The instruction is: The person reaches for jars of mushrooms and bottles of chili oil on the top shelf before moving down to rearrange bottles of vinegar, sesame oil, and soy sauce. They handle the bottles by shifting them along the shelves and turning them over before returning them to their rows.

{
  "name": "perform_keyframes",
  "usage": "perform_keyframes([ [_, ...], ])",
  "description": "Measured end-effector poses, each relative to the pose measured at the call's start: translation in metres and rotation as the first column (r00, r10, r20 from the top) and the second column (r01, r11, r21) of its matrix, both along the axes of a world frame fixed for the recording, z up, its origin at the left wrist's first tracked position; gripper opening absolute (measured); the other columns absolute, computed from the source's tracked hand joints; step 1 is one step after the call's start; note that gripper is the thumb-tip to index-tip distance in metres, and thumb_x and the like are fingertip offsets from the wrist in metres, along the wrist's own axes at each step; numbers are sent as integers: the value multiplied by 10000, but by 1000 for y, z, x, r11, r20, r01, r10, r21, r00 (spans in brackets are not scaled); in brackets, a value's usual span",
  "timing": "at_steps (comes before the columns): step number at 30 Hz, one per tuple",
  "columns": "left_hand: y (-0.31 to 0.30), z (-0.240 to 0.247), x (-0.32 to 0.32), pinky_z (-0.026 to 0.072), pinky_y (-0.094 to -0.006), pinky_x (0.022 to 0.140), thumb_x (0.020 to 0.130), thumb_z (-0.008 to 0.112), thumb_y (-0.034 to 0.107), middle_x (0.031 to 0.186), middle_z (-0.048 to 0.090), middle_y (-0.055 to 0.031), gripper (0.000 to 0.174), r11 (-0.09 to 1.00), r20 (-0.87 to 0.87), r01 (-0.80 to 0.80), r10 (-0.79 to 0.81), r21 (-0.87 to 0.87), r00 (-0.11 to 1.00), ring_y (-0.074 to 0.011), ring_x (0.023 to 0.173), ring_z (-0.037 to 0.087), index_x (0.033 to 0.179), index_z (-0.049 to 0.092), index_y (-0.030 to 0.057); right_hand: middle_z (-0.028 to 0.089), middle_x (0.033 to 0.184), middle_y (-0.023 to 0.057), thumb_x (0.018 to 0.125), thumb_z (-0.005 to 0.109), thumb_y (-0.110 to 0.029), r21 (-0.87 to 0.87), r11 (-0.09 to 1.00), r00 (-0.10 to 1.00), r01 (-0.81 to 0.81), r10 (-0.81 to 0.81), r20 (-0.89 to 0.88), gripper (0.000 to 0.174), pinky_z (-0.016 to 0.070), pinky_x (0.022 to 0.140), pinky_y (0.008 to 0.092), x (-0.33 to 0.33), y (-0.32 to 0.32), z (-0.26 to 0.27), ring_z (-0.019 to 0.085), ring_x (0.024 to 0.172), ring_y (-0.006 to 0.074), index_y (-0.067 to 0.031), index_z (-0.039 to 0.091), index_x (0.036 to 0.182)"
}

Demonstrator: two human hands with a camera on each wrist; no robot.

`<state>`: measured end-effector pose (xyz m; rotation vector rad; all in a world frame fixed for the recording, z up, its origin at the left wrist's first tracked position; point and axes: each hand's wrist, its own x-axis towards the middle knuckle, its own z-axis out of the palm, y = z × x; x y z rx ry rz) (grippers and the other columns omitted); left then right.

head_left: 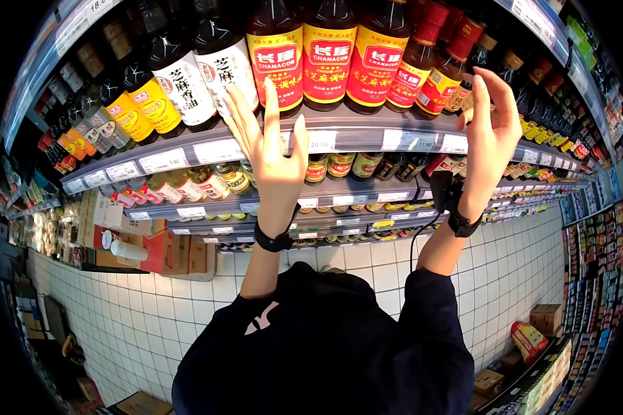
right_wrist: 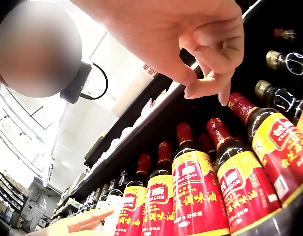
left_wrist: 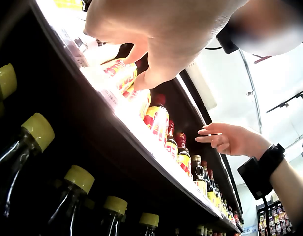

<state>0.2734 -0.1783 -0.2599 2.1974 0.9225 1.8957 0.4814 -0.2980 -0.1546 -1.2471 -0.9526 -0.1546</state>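
In the head view my left hand [head_left: 275, 155] is raised in front of the upper shelf, fingers spread. Its fingertips overlap a sesame oil bottle with a white label [head_left: 223, 72] and a seasoning oil bottle with a red and yellow label [head_left: 277, 59]. Farther right, my right hand [head_left: 495, 128] hovers by smaller red-capped bottles [head_left: 441, 86], fingers loosely bent and holding nothing. The right wrist view shows that hand [right_wrist: 205, 54] above the red-labelled bottles [right_wrist: 198, 189], thumb and fingertips close together. From the left wrist, the left hand [left_wrist: 163, 39] partly hides the labels behind it.
Price tags [head_left: 408, 141] line the shelf edge [head_left: 356, 131]. Lower shelves hold more jars and bottles [head_left: 339, 164]. Cartons [head_left: 176, 245] stand on the tiled floor [head_left: 152, 311] at the left. Yellow-capped bottles [left_wrist: 78, 179] fill a shelf below in the left wrist view.
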Motion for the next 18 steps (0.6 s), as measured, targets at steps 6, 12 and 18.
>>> perform_keyframes([
  [6,-8,-8,4,110,-565,1221,923,658,118,1636,119,-340,681,998,-15,-31,31,-47,999,-479,1533,111,1549,398,51,725,1009,48,984,677,-164,-85,996,997,36,-41,-58,246,420,502,209,16,-14,-28,554,569,53,-9,665,1175],
  [12,-17,-19,-2,94,-555,1228,949,649,170,1649,136,-306,660,994,-45,-33,28,-106,999,-412,1549,130,1552,402,65,725,932,38,971,682,-126,-153,988,997,-7,-6,-82,227,417,510,211,24,-19,-45,548,573,41,11,660,1151],
  [18,-25,-21,2,71,-560,1229,940,637,153,1638,131,-332,640,996,-76,-23,16,-88,997,-456,1538,113,1543,432,94,710,914,19,966,693,-124,-149,978,987,-149,139,-77,238,444,521,214,17,-5,-60,568,581,37,-6,651,1168],
])
